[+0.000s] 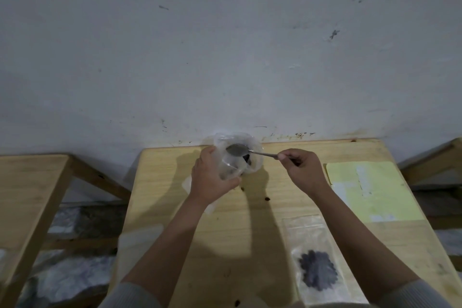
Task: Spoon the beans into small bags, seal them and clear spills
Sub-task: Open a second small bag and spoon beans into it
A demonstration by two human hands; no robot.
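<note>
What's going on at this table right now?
A person is portioning dark beans at a wooden table. The left hand grips a clear plastic bag of beans near the table's far edge, while the right hand holds a metal spoon over its opening. A flat small bag already holding beans lies near the right forearm. A few stray beans sit loose on the tabletop, not yet cleared.
</note>
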